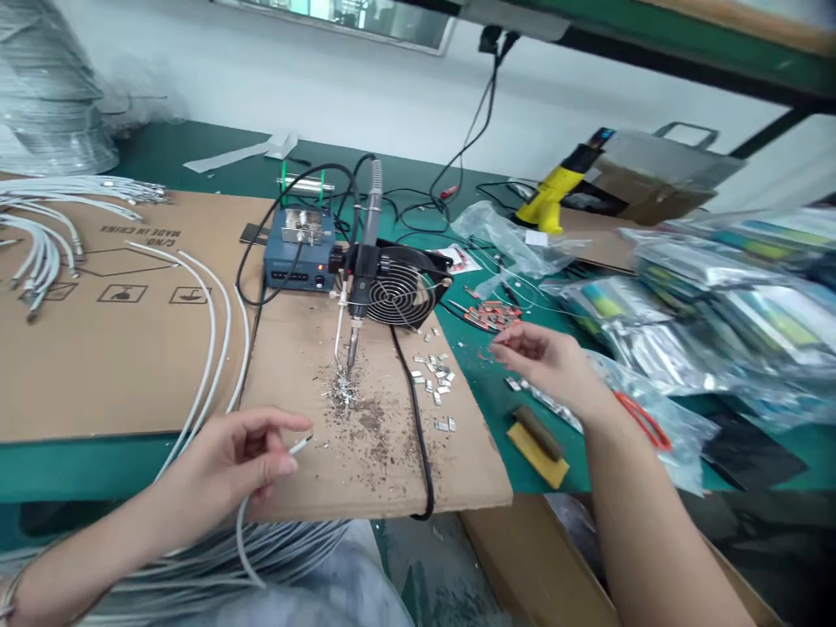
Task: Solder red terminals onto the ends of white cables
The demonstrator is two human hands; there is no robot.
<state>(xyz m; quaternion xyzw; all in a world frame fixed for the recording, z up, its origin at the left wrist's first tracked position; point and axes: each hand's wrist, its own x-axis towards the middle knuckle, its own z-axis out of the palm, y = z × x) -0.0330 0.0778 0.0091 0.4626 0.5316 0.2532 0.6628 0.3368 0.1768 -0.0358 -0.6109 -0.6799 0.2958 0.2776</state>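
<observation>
My left hand (235, 453) is closed around a white cable (301, 445), whose end pokes out past my fingertips toward the cardboard. On the right, my right hand (545, 361) has its fingers drawn together just in front of a pile of small orange-red and metal pieces (491, 315); whatever it pinches is too small or blurred to make out. Between the hands stands a soldering iron (366, 252), clamped tip-down over a heap of solder bits (344, 396). Small metal connector pieces (434, 374) lie scattered on the cardboard sheet (306, 348).
A blue soldering station (297, 252) and a round fan (401, 292) stand behind the iron. A black cord (418, 435) crosses the cardboard. Finished-looking white cables (45, 235) lie left. Silver bags (672, 331), a yellow heat gun (552, 196) and a brown roll on a yellow pad (539, 444) occupy the right.
</observation>
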